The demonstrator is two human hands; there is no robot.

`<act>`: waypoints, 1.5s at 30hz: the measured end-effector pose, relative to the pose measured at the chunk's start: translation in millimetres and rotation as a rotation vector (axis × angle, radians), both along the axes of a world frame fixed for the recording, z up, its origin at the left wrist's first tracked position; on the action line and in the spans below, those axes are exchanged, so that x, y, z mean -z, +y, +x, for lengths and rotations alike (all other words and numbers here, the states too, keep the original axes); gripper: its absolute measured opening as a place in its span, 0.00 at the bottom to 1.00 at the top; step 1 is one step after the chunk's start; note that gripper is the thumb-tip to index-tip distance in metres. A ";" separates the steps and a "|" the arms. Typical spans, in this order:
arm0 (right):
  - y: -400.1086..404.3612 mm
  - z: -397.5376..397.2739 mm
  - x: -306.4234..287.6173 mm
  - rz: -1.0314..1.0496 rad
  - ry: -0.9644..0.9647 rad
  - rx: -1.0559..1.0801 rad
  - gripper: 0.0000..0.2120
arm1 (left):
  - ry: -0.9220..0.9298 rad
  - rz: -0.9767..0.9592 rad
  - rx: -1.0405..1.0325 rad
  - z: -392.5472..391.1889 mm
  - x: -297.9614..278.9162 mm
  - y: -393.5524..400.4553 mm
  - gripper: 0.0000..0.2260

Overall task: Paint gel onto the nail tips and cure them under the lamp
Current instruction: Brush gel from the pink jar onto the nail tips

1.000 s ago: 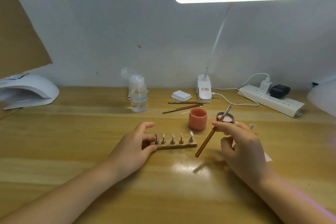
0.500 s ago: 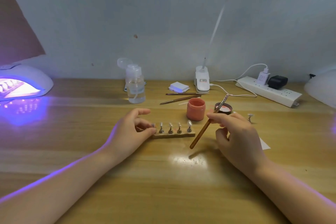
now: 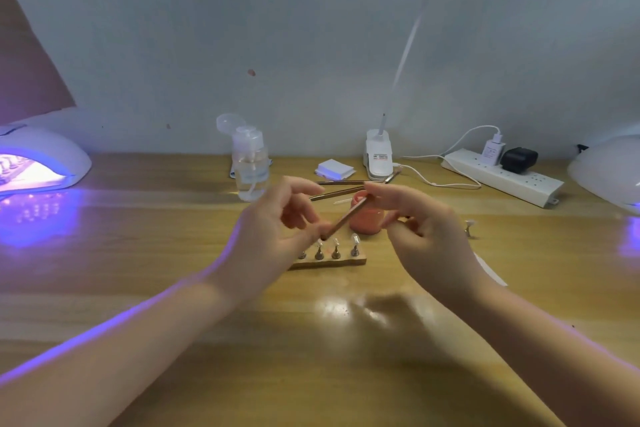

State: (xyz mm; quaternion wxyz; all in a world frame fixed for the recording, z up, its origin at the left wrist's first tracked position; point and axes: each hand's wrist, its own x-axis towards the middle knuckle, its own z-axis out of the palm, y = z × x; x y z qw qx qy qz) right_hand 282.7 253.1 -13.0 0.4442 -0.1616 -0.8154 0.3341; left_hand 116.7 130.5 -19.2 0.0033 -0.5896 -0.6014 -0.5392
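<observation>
Desk (image 3: 104, 288) of pale wood runs under both your forearms, and everything else sits around the spot where your right hand (image 3: 426, 236) pinches the brush (image 3: 346, 220) between thumb and fingertips. Far off to the left of that grip, at the frame's edge, the curing lamp (image 3: 45, 159) glows violet, with something small lit inside that you cannot make out. Well to the right and behind the grip lies the white power strip (image 3: 505, 177), and straight behind it the base of the desk lamp (image 3: 379, 156). The clear pump bottle (image 3: 250, 163) stands behind and left of your left hand (image 3: 273, 236), whose fingers are curled, the thumb meeting the lower end of the brush; whether it truly grips anything is not clear. Directly behind the brush shaft sits the orange gel pot (image 3: 367, 222), partly hidden. Just below the brush's low end, the wooden holder (image 3: 332, 261) rests on the desk with its nail tips (image 3: 354, 240) upright on small stands, the leftmost ones covered by your left hand.
</observation>
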 end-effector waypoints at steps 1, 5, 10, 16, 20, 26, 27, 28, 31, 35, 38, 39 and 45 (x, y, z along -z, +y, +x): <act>-2.9 -5.7 -2.5 -0.021 0.004 -0.033 0.28 | -0.023 0.005 0.060 6.5 -0.6 3.9 0.17; -13.7 -21.2 -2.7 0.062 -0.024 -0.107 0.26 | -0.029 0.168 0.127 16.6 0.8 13.9 0.11; -25.1 -28.4 7.2 0.076 0.030 -0.140 0.27 | -0.052 0.200 -0.026 8.3 8.3 8.7 0.03; 22.0 -26.7 12.8 0.036 -0.158 0.449 0.32 | -0.398 0.245 -0.124 -2.8 18.8 10.1 0.02; 53.3 -20.5 22.7 -0.203 -0.351 0.398 0.36 | -0.540 0.269 -0.246 -11.7 25.8 13.7 0.01; 75.0 -22.8 30.4 -0.337 -0.438 0.203 0.41 | -0.775 0.209 -0.298 -15.0 30.4 15.6 0.04; 75.3 -24.0 32.8 -0.308 -0.449 0.211 0.42 | -0.783 0.200 -0.292 -12.8 31.1 14.7 0.04; 74.9 -24.9 34.5 -0.273 -0.445 0.226 0.42 | -0.783 0.190 -0.284 -10.0 31.6 14.0 0.03; 73.9 -25.5 34.6 -0.141 -0.391 0.293 0.40 | -0.774 0.165 -0.254 -2.8 32.6 13.0 0.03; 69.1 -25.5 34.5 0.020 -0.379 0.349 0.37 | -0.758 0.150 -0.239 0.7 32.2 12.0 0.03; 66.3 -23.2 34.6 0.073 -0.377 0.336 0.38 | -0.764 0.149 -0.231 1.5 32.1 11.2 0.03; 65.9 -22.0 33.8 0.107 -0.358 0.333 0.37 | -0.765 0.150 -0.225 1.9 32.2 10.9 0.03; 57.6 -20.6 22.8 0.058 -0.273 0.292 0.38 | -0.766 0.157 -0.212 3.3 30.9 10.1 0.03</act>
